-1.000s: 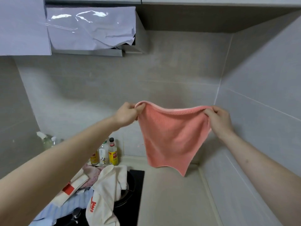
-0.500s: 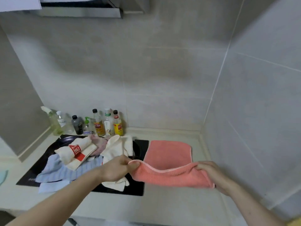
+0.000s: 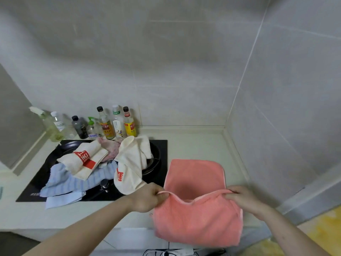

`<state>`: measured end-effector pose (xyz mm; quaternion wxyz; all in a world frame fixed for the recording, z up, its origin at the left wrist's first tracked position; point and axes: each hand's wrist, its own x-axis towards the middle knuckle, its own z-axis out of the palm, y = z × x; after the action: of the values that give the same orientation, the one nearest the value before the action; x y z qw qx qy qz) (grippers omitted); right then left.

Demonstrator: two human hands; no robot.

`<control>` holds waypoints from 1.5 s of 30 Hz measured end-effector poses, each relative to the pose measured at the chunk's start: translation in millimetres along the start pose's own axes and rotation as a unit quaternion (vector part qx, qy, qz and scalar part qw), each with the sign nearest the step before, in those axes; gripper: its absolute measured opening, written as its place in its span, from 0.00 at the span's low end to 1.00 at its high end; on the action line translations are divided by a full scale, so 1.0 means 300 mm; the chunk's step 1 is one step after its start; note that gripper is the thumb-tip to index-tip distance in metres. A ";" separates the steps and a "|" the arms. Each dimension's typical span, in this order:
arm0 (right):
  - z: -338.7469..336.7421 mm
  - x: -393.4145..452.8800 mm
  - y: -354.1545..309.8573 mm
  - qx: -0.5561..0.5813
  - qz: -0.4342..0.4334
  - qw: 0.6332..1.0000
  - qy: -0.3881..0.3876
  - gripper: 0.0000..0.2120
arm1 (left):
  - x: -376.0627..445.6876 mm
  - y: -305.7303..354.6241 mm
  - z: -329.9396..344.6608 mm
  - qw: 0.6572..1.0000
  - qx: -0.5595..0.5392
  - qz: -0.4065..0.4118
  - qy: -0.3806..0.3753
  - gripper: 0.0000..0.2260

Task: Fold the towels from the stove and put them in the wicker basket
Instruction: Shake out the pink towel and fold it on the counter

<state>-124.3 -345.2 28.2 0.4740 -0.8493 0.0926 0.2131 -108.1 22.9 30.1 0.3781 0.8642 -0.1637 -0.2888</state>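
Observation:
A pink towel (image 3: 195, 215) lies with its far half flat on the counter, and its near half hangs over the counter's front edge. My left hand (image 3: 147, 198) pinches the towel's upper left corner and my right hand (image 3: 241, 197) pinches the upper right corner, holding that edge raised above the counter. On the black stove (image 3: 162, 154) to the left sits a heap of towels: a cream one with a red logo (image 3: 84, 159), another cream one (image 3: 129, 169), a light blue striped one (image 3: 73, 182) and a pinkish one (image 3: 110, 148). No wicker basket is in view.
Several bottles (image 3: 105, 124) stand in a row against the back wall behind the stove. Tiled walls close the corner behind and to the right. The beige counter (image 3: 199, 145) runs between the stove and the right wall. A yellow floor patch (image 3: 321, 230) shows lower right.
The pink towel came down from hanging in the air onto the counter. My hands then drew its held edge toward me, past the front edge, as the view tilted down.

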 end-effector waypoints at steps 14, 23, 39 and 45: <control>-0.147 0.442 0.088 -0.062 0.006 0.991 0.116 0.06 | 0.453 -0.019 -0.059 0.974 0.068 -0.120 0.182 0.12; -0.202 0.697 0.120 -0.127 0.005 0.985 0.120 0.08 | 0.728 -0.057 -0.108 0.954 0.145 -0.166 0.203 0.09; -0.094 0.979 0.236 -0.199 0.010 0.959 0.200 0.06 | 1.064 -0.224 -0.097 0.928 0.257 -0.190 0.189 0.07; -0.066 1.037 0.292 -0.143 0.030 0.967 0.209 0.08 | 1.121 -0.258 -0.078 0.927 0.240 -0.217 0.191 0.06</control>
<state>127.3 -394.7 -169.9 0.3109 -0.9308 0.1837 0.0556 173.7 -81.7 -141.2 0.1118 0.9823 0.0383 -0.1456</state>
